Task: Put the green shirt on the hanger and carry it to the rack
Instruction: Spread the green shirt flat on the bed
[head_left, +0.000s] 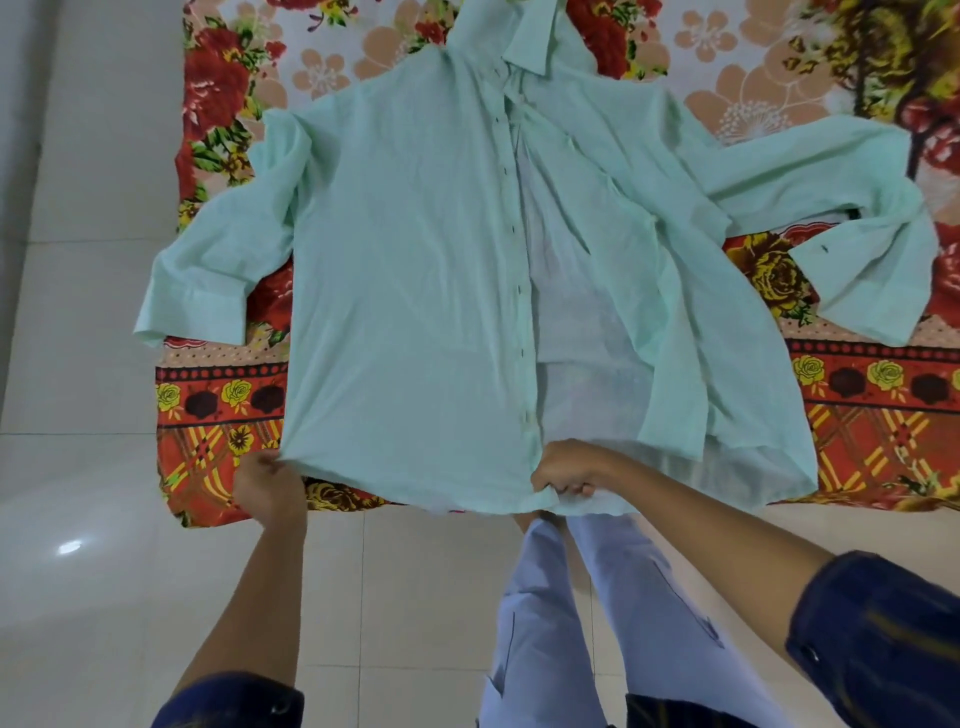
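A pale green long-sleeved shirt (410, 270) lies spread face up on a flowered bed sheet (857, 400), collar at the far end, front unbuttoned and parted. Its right front panel is folded aside, showing the lighter inside. Both sleeves stretch out to the sides. My left hand (267, 486) pinches the hem at the shirt's near left corner. My right hand (569, 475) grips the hem at the bottom of the button placket, near the middle. No hanger or rack is in view.
The bed's near edge runs across the frame just beyond my hands. White floor tiles (405, 582) lie below and to the left. My legs in light trousers (545, 623) stand against the bed edge.
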